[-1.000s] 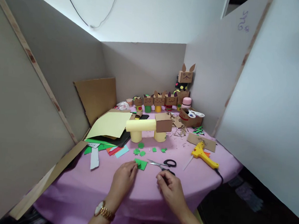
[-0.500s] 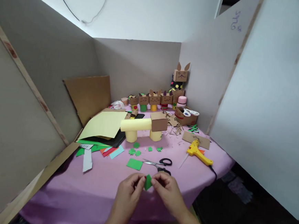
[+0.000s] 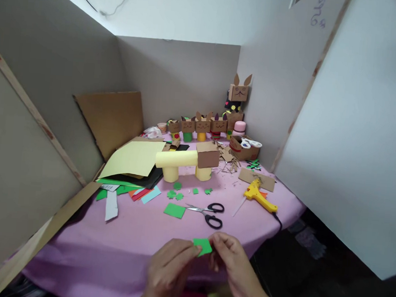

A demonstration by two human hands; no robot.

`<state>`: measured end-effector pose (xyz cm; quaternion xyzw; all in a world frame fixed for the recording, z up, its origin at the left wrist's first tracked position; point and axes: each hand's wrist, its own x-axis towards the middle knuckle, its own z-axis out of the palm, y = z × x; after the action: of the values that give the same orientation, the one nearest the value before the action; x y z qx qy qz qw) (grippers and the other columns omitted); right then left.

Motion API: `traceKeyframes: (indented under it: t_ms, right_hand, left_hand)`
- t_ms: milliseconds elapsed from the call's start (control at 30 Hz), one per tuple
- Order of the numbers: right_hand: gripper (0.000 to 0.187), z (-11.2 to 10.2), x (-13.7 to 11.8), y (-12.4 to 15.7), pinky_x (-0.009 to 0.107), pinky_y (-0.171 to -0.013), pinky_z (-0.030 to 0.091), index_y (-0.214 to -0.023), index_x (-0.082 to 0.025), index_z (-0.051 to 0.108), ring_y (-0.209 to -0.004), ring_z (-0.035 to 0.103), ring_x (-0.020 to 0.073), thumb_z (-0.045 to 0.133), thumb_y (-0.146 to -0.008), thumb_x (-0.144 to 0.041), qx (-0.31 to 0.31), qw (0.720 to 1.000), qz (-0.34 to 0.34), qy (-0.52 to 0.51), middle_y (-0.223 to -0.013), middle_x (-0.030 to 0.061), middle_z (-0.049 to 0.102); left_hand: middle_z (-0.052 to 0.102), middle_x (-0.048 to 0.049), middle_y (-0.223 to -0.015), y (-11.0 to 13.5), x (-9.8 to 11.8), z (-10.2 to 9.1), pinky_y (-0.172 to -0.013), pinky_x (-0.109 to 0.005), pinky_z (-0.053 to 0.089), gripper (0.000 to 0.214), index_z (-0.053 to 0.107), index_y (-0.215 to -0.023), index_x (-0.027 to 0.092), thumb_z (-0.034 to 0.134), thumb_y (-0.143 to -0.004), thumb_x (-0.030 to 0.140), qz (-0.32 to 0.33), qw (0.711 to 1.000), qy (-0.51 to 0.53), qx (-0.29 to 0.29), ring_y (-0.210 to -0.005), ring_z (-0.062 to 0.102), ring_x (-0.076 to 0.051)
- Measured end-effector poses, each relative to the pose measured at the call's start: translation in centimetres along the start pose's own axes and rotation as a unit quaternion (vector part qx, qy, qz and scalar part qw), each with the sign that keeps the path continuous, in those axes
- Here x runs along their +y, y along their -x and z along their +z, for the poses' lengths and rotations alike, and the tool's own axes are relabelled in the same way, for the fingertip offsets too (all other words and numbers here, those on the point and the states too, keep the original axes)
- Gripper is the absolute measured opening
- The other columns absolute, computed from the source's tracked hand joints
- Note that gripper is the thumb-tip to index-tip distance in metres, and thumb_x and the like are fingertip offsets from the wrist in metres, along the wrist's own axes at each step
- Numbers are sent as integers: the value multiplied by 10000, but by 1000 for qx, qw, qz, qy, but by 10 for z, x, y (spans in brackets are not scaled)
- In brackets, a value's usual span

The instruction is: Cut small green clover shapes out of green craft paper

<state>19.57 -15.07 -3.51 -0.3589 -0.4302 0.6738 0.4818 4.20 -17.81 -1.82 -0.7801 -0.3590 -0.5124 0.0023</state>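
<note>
Both my hands meet low over the front edge of the pink table [image 3: 125, 248]. My left hand [image 3: 169, 272] and my right hand [image 3: 232, 261] pinch a small green paper piece [image 3: 203, 246] between their fingertips, one on each side. Beyond them on the cloth lie black-handled scissors [image 3: 208, 212] and a larger green paper rectangle [image 3: 174, 210]. Small green cut-out shapes [image 3: 175, 195] sit further back, in front of a yellow tube figure with a brown box head [image 3: 185, 162].
A yellow glue gun [image 3: 259, 197] lies at the right. Stacked coloured paper sheets [image 3: 131, 168] and cardboard [image 3: 109, 118] are at the left. A row of small box-headed figures [image 3: 203, 126] lines the back wall. Partition boards close in both sides.
My left hand lifted a small green piece off the larger green paper and brought it toward me. My right hand joined it, and both now hold it nearer the table edge. The view tilted down.
</note>
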Motion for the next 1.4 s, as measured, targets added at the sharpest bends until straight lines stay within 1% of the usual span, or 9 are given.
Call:
traceKeyframes:
  t_ms: [100,267,467,600,700,833,1033,1200,1400]
  right_hand:
    - [398,2,-9,9,181,-408,310,-617,-161,555,-387,431,72,702,-674,-526,-7,998,55,-42,-475,-57,496]
    - [296,-2,-14,16,174,-400,306,-603,-157,574,-389,457,67,748,-658,-391,-17,996,66,-60,-501,-54,524]
    - [207,-5,-17,23,185,-421,306,-632,-156,627,-423,446,76,725,-709,-322,-33,997,33,-58,-492,-42,534]
    - [197,-3,-20,27,188,-414,303,-634,-156,635,-424,441,79,730,-710,-310,-21,998,14,-49,-493,-31,548]
    - [208,-1,-20,30,192,-414,318,-629,-152,642,-422,456,83,726,-713,-323,-16,999,-5,-46,-508,-17,568]
    - [235,1,-22,33,205,-429,352,-631,-150,644,-438,476,94,718,-714,-357,-13,999,-21,-32,-539,3,596]
    - [235,2,-31,37,215,-484,387,-692,-137,650,-486,491,97,659,-780,-355,-40,996,-62,50,-585,4,578]
    - [225,-1,-31,41,236,-538,420,-764,-147,647,-537,516,117,577,-850,-343,-50,990,-91,93,-637,8,569]
    - [207,0,-28,43,230,-520,418,-744,-146,636,-560,509,133,600,-824,-333,-17,981,-109,158,-632,16,566]
  left_hand:
    - [695,-71,-781,1,1,-2,-603,-248,515,275,639,-1009,177,570,-799,12,62,997,-25,-35,-685,635,-162]
    - [687,-65,-799,1,6,-2,-589,-231,512,243,644,-997,197,554,-825,51,57,996,-16,-68,-695,634,-153]
    - [681,-45,-774,0,21,0,-602,-234,537,133,665,-856,234,585,-821,133,-121,988,99,-16,-695,658,-162]
    - [670,-33,-689,1,31,7,-562,-248,539,105,666,-708,219,630,-800,254,-281,939,197,15,-628,650,-172]
    - [673,-15,-671,0,36,11,-551,-230,541,130,656,-678,209,665,-774,294,-371,880,294,27,-604,648,-156]
    - [677,-11,-656,-6,44,13,-561,-256,563,170,642,-664,186,704,-736,327,-440,806,395,34,-584,656,-160]
    - [640,22,-626,-16,58,12,-525,-228,540,215,613,-616,164,792,-633,282,-510,749,410,106,-533,627,-130]
    - [635,27,-608,-20,61,13,-521,-204,508,236,604,-592,161,806,-604,281,-523,739,408,117,-521,608,-115]
    - [625,26,-602,-14,55,14,-532,-158,458,214,614,-599,159,798,-608,268,-508,772,363,122,-564,562,-94]
